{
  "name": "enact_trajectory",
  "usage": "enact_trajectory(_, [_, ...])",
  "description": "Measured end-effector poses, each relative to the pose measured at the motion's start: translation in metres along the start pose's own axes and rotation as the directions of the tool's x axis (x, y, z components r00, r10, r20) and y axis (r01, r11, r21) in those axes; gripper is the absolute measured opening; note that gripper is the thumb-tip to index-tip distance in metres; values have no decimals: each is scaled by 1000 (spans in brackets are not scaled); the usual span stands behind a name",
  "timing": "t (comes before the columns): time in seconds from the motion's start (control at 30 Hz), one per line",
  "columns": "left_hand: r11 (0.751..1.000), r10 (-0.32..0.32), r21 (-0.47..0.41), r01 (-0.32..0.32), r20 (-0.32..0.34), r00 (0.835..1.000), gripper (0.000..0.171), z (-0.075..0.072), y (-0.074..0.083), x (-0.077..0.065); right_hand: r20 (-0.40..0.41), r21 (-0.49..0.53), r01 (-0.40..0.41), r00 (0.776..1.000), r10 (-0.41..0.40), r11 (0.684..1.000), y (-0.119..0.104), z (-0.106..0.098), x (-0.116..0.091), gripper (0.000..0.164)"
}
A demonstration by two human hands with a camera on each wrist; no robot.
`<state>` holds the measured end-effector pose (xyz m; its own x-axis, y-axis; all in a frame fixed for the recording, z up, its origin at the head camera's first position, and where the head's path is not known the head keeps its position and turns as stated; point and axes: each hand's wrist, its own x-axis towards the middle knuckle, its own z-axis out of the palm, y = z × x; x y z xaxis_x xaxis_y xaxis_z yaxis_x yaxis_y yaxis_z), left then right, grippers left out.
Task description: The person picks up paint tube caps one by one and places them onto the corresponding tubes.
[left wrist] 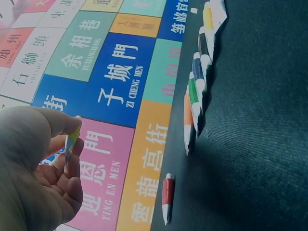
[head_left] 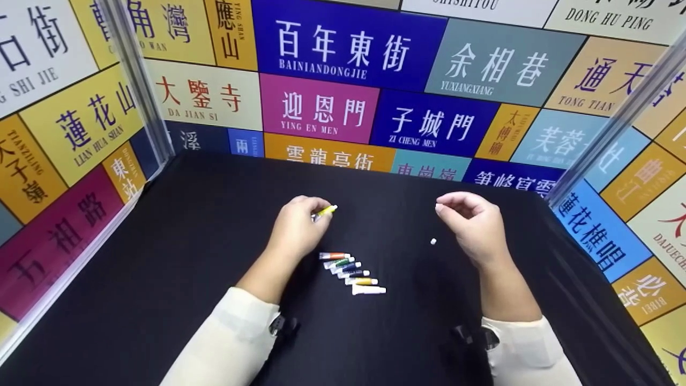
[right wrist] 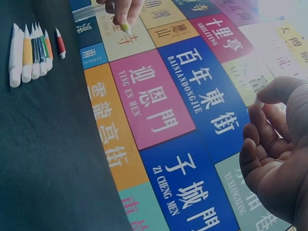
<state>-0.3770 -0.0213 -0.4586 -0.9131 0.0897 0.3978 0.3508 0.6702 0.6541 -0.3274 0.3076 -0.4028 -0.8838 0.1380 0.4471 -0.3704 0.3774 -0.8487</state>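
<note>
My left hand [head_left: 301,224] pinches a small yellow paint tube [head_left: 326,210] between thumb and fingers, its pale tip pointing right and up. Off to the right, my right hand [head_left: 474,225] is raised, pinching a tiny white cap [right wrist: 259,102] between thumb and forefinger. Another small white cap [head_left: 433,241] lies on the black cloth, left of the right hand. Between the forearms sits a slanted row of paint tubes: orange [head_left: 333,256], green [head_left: 340,263], blue [head_left: 351,266], a darker one [head_left: 355,274], yellow [head_left: 362,281] and white [head_left: 370,290].
A red paint tube [left wrist: 167,195] lies apart from the row; the left hand and arm hide it in the head view. Black cloth [head_left: 177,257] covers the table. Colourful sign-printed panels [head_left: 321,107] stand behind and at both sides, with metal posts [head_left: 140,86] at the corners.
</note>
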Motion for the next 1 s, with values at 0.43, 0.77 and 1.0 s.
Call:
enact_trajectory(0.43, [998, 45, -33, -48, -77, 996, 19, -5, 10, -1, -4, 55, 53, 999, -53, 997, -22, 3, -10, 11])
enact_trajectory(0.77, [995, 78, -58, -84, -100, 992, 19, -12, 23, -5, -4, 85, 88, 996, -88, 992, -35, 3, -16, 9])
enact_trajectory(1.0, [987, 121, -88, -133, -127, 984, 18, -19, 36, -10, 4, 125, 146, 989, -148, 981, -42, 3, -21, 10])
